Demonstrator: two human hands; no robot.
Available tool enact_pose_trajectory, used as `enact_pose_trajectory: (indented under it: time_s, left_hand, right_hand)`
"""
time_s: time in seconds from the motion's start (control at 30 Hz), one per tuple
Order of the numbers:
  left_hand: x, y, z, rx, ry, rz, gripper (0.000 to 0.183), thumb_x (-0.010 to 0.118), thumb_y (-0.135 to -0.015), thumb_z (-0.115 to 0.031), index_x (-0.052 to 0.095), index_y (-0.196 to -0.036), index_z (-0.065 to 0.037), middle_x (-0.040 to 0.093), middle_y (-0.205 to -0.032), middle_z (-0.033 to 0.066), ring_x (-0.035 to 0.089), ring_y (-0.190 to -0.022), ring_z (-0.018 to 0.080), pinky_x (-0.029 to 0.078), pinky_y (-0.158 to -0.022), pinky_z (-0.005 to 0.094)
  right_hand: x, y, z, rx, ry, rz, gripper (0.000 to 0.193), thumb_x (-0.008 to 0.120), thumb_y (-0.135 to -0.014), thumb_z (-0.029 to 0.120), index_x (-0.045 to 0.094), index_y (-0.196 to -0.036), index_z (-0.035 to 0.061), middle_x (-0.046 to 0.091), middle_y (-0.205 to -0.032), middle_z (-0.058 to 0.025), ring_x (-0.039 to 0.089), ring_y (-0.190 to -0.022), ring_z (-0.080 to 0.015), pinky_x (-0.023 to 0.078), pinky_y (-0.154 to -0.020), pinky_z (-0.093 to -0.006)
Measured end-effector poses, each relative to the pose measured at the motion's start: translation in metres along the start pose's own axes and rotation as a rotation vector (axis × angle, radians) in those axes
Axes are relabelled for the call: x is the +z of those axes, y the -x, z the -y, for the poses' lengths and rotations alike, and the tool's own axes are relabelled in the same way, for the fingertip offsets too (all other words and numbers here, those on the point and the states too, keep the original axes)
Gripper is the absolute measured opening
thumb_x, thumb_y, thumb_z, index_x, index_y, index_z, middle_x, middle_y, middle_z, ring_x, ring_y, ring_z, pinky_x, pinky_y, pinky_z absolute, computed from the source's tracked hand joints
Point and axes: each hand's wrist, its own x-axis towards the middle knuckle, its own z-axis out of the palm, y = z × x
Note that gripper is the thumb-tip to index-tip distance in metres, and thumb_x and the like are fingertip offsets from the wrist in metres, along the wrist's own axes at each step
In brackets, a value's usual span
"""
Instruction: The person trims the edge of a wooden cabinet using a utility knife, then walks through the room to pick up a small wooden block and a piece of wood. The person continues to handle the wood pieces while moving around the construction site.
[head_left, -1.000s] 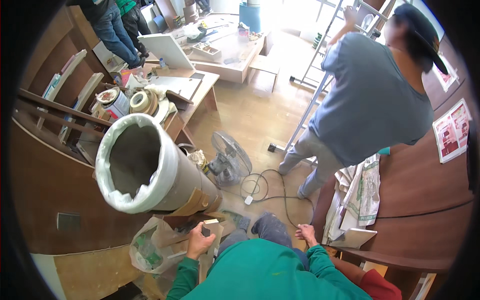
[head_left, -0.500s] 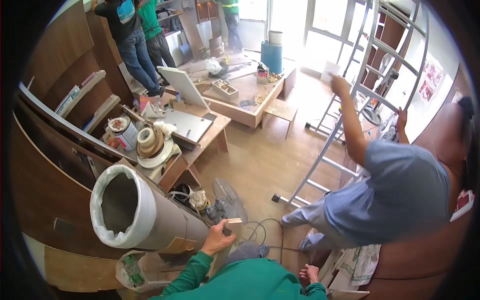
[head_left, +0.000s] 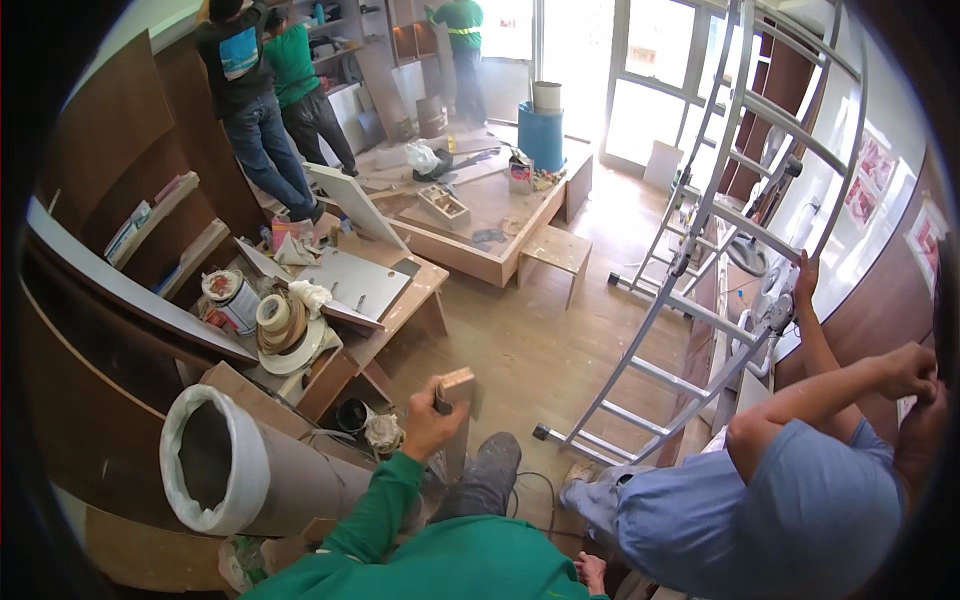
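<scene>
My left hand (head_left: 428,424) is closed around the upper part of a narrow wooden board (head_left: 458,428), which stands upright beside my leg. Pale layered edges show at the board's top end. Low at my right side hangs my right hand (head_left: 591,573), seen only in part. Its fingers look loosely bent and slightly apart, with nothing visible in them. To my right, a person in a blue shirt (head_left: 800,500) grips an aluminium ladder (head_left: 690,320) with one hand and raises the other near their head.
On my left stands a large plastic-lined tube (head_left: 290,480). Beyond it, a workbench (head_left: 425,295) carries tape rolls (head_left: 280,325) and a paint can (head_left: 230,298). Farther off are a low wooden platform (head_left: 480,262), a small stool (head_left: 555,252) and several workers. A cable (head_left: 545,490) lies by my foot.
My view has shifted, and a leg of mine now shows ahead. The left hand still holds the board. The co-worker has lowered a reaching arm from the ladder toward their head.
</scene>
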Motion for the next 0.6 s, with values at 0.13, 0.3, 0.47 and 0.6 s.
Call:
enact_pose_trajectory:
  time_s: [0.13,0.3,0.47,0.6]
  left_hand:
    - [0.023,-0.064,0.029,-0.027,0.067,-0.023,0.026,0.071,-0.076,-0.008,0.062,-0.099,-0.001,0.069,-0.078,0.0090,0.063,-0.070,0.0100,0.050,-0.062,0.0277]
    - [0.054,-0.143,0.118,-0.069,-0.065,-0.040,0.027,0.072,-0.077,-0.011,0.063,-0.102,-0.002,0.067,-0.083,0.0104,0.063,-0.073,0.0163,0.050,-0.067,0.0309]
    - [0.083,-0.250,0.212,-0.217,0.001,-0.059,0.026,0.071,-0.079,-0.008,0.061,-0.101,-0.001,0.067,-0.083,0.0057,0.061,-0.073,0.0100,0.049,-0.066,0.0270]
    - [0.102,-0.342,0.238,-0.232,0.030,-0.054,0.024,0.072,-0.080,-0.008,0.059,-0.100,-0.002,0.066,-0.082,0.0045,0.059,-0.073,0.0061,0.049,-0.064,0.0256]
  right_hand:
    - [0.021,-0.014,0.044,-0.204,0.052,0.007,0.037,0.064,-0.090,0.030,0.063,-0.111,0.0002,0.070,-0.091,-0.0161,0.068,-0.065,-0.0255,0.052,-0.051,-0.0335]
    - [0.058,-0.046,0.147,-0.148,-0.113,0.103,0.042,0.059,-0.094,0.034,0.059,-0.121,0.0009,0.070,-0.102,-0.0144,0.069,-0.086,-0.0254,0.055,-0.061,-0.0335]
    - [0.117,-0.105,0.273,-0.137,-0.128,0.118,0.040,0.060,-0.093,0.031,0.060,-0.117,-0.0005,0.070,-0.097,-0.0154,0.069,-0.080,-0.0269,0.056,-0.060,-0.0361]
    - [0.165,-0.123,0.420,-0.270,-0.001,0.165,0.034,0.062,-0.092,0.028,0.064,-0.106,-0.0024,0.070,-0.089,-0.0140,0.068,-0.068,-0.0233,0.055,-0.056,-0.0328]
